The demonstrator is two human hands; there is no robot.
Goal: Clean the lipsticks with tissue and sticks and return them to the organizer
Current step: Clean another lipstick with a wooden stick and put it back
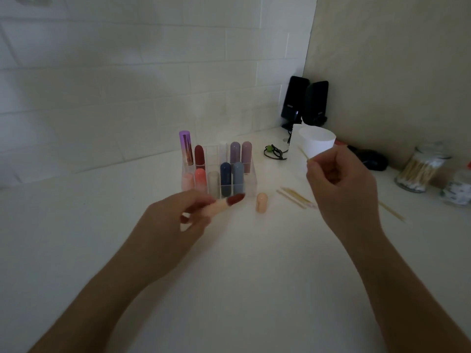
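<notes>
My left hand (178, 215) grips an uncapped peach lipstick (229, 202) with its dark red tip pointing right, just in front of the clear organizer (251, 184). Several capped lipsticks stand in the organizer, among them a purple one (186, 147), a dark red one (199, 155) and a navy one (225, 178). The peach cap (261, 202) stands on the counter to the right of the organizer. My right hand (341, 184) is raised and pinches a thin wooden stick (303, 152) that points up and left.
Loose wooden sticks (295, 197) lie right of the cap, another one (392, 211) farther right. A white cup (317, 143), two black speakers (304, 101), a hair tie (274, 151), a dark object (369, 159) and a glass jar of cotton swabs (420, 169) stand along the wall.
</notes>
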